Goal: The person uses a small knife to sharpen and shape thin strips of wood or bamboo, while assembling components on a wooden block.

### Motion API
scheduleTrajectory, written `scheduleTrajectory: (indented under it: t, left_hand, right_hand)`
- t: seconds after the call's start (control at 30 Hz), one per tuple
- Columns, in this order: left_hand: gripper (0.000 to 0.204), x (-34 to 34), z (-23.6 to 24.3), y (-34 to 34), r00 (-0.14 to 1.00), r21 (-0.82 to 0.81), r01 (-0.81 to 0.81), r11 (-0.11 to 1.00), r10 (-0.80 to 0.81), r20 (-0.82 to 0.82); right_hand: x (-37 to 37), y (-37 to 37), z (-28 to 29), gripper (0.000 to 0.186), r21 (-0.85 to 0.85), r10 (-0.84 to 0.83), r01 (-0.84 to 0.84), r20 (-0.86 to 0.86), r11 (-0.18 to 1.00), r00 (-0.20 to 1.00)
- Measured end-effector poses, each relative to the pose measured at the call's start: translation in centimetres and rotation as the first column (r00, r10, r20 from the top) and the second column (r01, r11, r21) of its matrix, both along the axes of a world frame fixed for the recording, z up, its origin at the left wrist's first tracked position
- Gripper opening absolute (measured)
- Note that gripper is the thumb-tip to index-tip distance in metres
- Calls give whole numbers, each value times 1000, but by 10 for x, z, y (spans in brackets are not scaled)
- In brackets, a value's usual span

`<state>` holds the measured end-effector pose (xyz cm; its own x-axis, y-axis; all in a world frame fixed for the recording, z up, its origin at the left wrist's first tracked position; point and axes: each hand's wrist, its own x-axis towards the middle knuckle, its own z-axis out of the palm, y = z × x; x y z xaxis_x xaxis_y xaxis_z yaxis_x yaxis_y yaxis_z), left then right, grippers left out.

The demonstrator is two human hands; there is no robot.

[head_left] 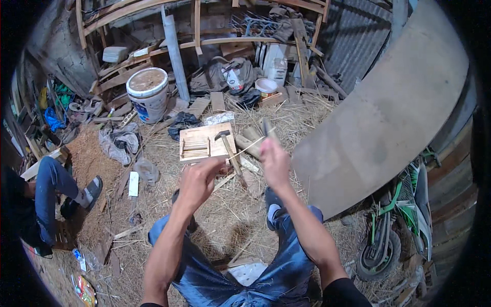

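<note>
The left hand [197,180] is curled, thumb and fingers pinching the near end of a thin pale strip [249,149]. The right hand [276,162], a little farther out, is closed in a fist around a blade [266,127] that points up and away; its handle is hidden in the grip. The strip slants up from the left hand to the blade, in the air above the floor between the knees. I cannot tell whether its far end touches the blade or passes behind it.

Below and beyond the hands, a board [194,134] lies on the straw [314,115], with a small row of slats [196,149] on its left part. A hammer [231,152] rests on its right part — head on the board, handle running over the near edge. Short logs [251,134] lie just right of the board.

Farther back stand a white bucket [164,100] and, to its right, a small tub [266,83]. A large curved panel [383,112] fills the right side — beside it, a green and white bike [391,215]. At the left edge, another person's bent leg [51,179] is near a heap of sawdust [84,151].
</note>
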<state>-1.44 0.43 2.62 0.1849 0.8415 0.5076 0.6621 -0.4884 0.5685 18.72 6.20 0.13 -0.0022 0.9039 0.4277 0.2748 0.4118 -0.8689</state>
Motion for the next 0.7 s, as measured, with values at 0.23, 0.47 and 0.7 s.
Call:
scheduleTrajectory:
  t: [0.23, 0.47, 0.7]
  left_hand:
    - [16, -4, 2, 1, 999, 39, 3, 999, -5, 44]
    - [16, 1, 5, -2, 993, -15, 55, 998, -53, 103]
    - [23, -1, 3, 1, 996, 0, 50, 999, -50, 69]
  right_hand:
    - [-3, -5, 8, 42, -37, -52, 49, -85, 998, 995]
    - [-11, -6, -2, 42, -86, -56, 48, -90, 995, 994]
    - [-4, -5, 7, 36, 35, 7, -6, -32, 999, 999]
